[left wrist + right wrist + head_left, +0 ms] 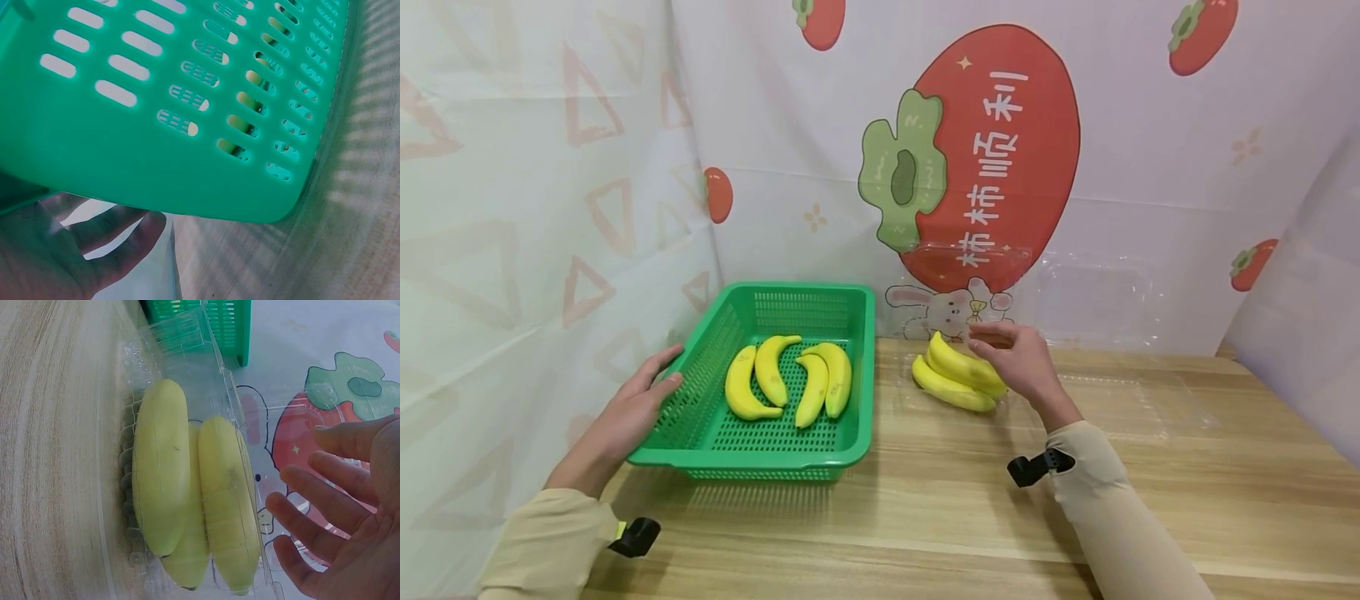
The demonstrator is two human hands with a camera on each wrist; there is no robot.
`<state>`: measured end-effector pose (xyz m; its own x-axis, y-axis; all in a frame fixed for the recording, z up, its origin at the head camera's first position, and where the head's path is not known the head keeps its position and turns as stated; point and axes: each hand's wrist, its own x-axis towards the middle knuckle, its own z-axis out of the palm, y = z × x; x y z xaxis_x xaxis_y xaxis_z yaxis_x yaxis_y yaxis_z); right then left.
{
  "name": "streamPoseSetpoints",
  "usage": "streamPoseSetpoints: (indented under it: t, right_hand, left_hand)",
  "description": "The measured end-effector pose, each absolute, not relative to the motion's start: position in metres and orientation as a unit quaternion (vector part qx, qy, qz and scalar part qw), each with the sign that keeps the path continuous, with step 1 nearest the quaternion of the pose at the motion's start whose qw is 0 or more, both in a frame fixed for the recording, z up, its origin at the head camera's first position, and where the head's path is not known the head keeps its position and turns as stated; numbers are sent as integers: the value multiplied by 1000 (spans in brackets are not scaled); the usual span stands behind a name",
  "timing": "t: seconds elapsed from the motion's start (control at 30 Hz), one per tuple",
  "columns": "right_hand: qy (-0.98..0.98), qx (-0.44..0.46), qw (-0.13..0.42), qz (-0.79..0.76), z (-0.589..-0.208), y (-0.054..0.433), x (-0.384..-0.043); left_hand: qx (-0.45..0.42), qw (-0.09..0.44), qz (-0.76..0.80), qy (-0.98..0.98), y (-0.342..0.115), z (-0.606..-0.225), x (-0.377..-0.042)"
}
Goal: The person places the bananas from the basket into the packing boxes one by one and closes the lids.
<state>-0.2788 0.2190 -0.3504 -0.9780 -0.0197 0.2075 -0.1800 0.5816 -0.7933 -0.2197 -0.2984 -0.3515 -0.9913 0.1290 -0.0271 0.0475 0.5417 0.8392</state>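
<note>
My left hand (632, 408) touches the outer left rim of a green plastic basket (867, 375); in the left wrist view its loosely extended fingers (128, 250) meet the rim from outside. Several yellow bananas (770, 371) lie on the basket's slotted floor. My right hand (1022, 362) hovers at the right end of a clear plastic clamshell box (181, 337), holding nothing. Its fingers are spread and slightly bent in the right wrist view. Three bananas (161, 469) lie side by side inside that box, whose clear lid stands raised behind them.
Another clear clamshell box (1150, 408) stands to the right, with its lid raised. Everything rests on a wood-grain table (925, 517). A white cloth (1187, 167) printed with persimmons rises behind, and a patterned cloth (535, 250) hangs along the left.
</note>
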Motion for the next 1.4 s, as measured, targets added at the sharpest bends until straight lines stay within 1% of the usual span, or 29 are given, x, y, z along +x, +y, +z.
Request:
streamPoseSetpoints:
  t: [0.83, 1.23, 1.4]
  right_hand:
    - [-884, 62, 87, 455, -346, 211, -277]
    - [-868, 63, 78, 486, -328, 193, -283]
    - [-862, 76, 89, 493, -322, 183, -287]
  left_hand:
    - [45, 44, 475, 878, -295, -351, -220]
    - [42, 42, 476, 878, -296, -349, -220]
    - [39, 42, 474, 879, -297, -349, -221]
